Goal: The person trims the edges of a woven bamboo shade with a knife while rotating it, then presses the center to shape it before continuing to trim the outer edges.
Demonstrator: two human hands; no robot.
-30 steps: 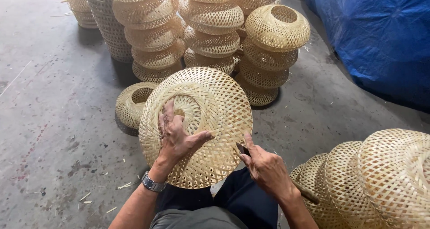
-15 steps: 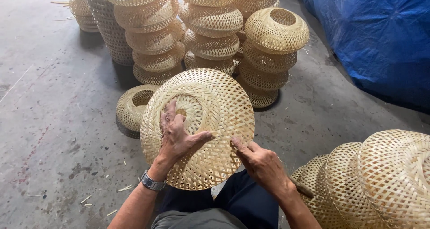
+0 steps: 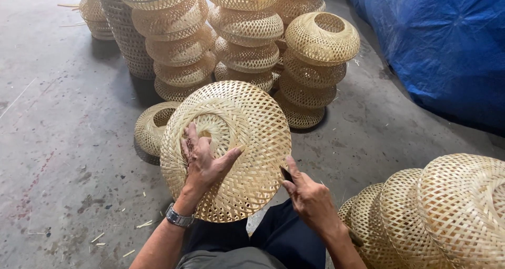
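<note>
I sit on a grey concrete floor with a woven bamboo shade over my knees. My left hand lies spread flat on it; my right hand pinches a small dark tool against its rim. Behind the shade rise stacks of shades; a blue tarp lies right of it.

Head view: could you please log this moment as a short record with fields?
Setting: concrete floor
Left hand: spread flat on woven bamboo shade, wristwatch on wrist
Right hand: at shade's lower right rim, pinching a small dark tool
Behind: stacked shades
Right: blue tarp, more shades
</note>
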